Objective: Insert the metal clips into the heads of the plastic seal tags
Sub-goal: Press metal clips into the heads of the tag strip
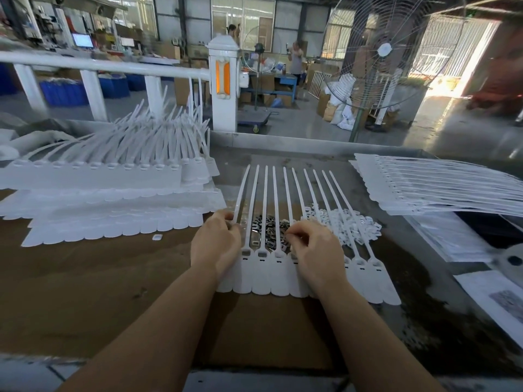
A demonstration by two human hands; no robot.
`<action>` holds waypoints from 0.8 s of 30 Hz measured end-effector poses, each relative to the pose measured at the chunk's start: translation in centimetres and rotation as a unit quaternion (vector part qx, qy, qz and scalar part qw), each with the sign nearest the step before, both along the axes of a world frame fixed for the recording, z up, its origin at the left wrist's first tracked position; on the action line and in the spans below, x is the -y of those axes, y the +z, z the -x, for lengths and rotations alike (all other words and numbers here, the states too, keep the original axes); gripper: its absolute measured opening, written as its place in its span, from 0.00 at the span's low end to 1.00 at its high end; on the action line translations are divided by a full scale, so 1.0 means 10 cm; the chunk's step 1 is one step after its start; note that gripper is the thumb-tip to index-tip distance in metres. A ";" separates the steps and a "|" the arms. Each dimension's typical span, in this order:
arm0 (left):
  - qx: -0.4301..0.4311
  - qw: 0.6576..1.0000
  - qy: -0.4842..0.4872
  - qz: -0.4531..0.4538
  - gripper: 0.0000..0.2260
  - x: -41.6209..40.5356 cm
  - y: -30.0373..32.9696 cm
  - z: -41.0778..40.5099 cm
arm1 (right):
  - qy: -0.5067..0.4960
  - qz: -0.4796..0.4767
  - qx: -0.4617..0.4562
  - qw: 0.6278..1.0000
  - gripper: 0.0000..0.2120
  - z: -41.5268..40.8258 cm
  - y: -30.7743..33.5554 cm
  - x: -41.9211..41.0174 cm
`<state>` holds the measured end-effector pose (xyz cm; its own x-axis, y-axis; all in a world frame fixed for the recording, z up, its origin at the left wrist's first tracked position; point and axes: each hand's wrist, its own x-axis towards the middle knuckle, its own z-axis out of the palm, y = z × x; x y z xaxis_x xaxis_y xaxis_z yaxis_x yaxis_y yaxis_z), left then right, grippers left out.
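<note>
Centre of frame: a joined strip of white plastic seal tags (283, 275) lies flat on the brown cardboard-covered worktable (99, 278), flag ends toward the lower edge, thin tails fanning toward the upper centre; heads form a row just above the flags, some with open rectangular slots showing.

Left hand (216, 244), centre-left: fingers curled down over the leftmost tags, fingertips pinching at the leftmost tail near its head; whether a clip sits between the fingers cannot be told.

Right hand (314, 250), centre-right: fingers curled, tips pinched together just above the tag heads in mid-strip, over the clip pile; what is held, if anything, is hidden under the fingers.

Pile of small dark metal clips (268, 227) lies under the tails, between the two hands; just right of it, a heap of small white plastic pieces (348, 222), also partly under the tails.

Left of frame: stacked strips of white seal tags (99, 188), tails curving upward; one loose small white piece (156, 237) on the cardboard below them.

Right of frame: a flat stack of white tag strips (424, 188), tails running off the right edge.

Upper right: large wire-guard pedestal fan (385, 49); upper left: white railing (99, 65).
</note>
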<state>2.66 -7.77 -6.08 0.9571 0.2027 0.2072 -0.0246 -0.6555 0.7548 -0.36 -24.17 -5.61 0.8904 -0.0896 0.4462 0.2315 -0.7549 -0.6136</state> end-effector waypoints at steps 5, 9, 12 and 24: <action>-0.001 1.000 -0.001 0.008 0.11 0.00 0.01 0.01 | 0.028 -0.085 -0.012 0.996 0.04 -0.01 0.00 0.03; -0.001 1.000 0.002 0.002 0.12 0.00 0.02 0.02 | 0.025 -0.077 -0.007 0.997 0.04 -0.02 0.00 0.02; 0.002 1.000 0.003 0.003 0.12 0.00 0.02 0.02 | 0.022 -0.085 -0.004 0.996 0.04 -0.01 0.01 0.01; -0.014 1.000 0.007 0.018 0.12 -0.01 0.03 -0.01 | 0.028 -0.062 0.030 0.997 0.04 0.00 0.03 -0.01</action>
